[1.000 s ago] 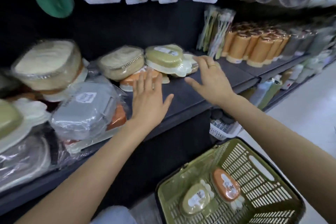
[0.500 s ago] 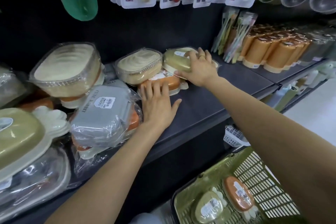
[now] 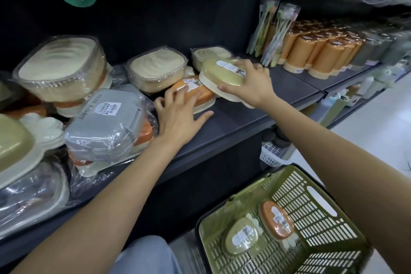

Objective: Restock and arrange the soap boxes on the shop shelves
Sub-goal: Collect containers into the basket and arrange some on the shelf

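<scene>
While the dark shelf (image 3: 255, 115) carried most of the stock, 1 olive slatted basket (image 3: 315, 213) stood below it at the right. Inside the basket lay 2 soap boxes: 1 green boxed soap (image 3: 241, 237) and 1 orange boxed soap (image 3: 277, 220), side by side, labels up. On the shelf, 3 cream-coloured clear-lidded boxes (image 3: 155, 71) sat along the back, and 1 grey wrapped box (image 3: 104, 122) rested tilted on an orange one at the left. Further right stood a block of orange cylindrical containers (image 3: 320, 55), too many and too blurred to count. At the centre were 2 oval soap boxes, touching. The right hand (image 3: 251, 82) gripped the green soap box (image 3: 220, 72), which was tilted with 1 edge over the orange soap box (image 3: 191, 91). The left hand (image 3: 178, 113) rested on that orange box with fingers spread and slightly bent, thumb flat on the shelf.
</scene>
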